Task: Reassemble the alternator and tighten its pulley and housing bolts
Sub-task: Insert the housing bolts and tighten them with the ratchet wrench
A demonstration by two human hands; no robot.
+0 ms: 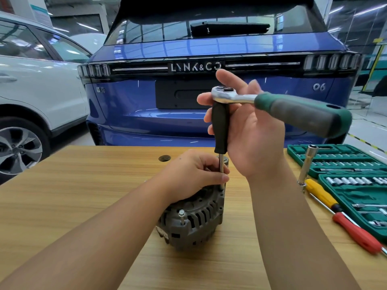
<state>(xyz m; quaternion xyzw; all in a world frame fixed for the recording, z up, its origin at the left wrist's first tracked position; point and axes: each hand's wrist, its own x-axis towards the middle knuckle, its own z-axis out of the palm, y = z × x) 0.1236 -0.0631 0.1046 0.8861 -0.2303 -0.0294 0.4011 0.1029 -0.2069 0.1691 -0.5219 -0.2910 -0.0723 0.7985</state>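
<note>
1. The alternator [191, 218] sits on the wooden table [62, 185], near the middle, close to the person.
2. The left hand [192, 172] rests on top of the alternator. Its fingers pinch the thin metal shaft of the driver [219, 126] down by a bolt on the right side.
3. The right hand [249, 126] is up high. Its fingers curl around the driver's black handle and hold the ratchet [282, 107] head on top of it.
4. One housing bolt [181, 213] sticks up on the near left side. It looks not screwed in all the way yet.
5. The alternator looks heavy and hard, made of metal. It should not bend or squash.
6. Its round body could roll or tip, so I think it is best to press down on top or grip the ribbed sides.
7. A green socket set [339, 162] and screwdrivers [343, 216] lie on the right.
</note>
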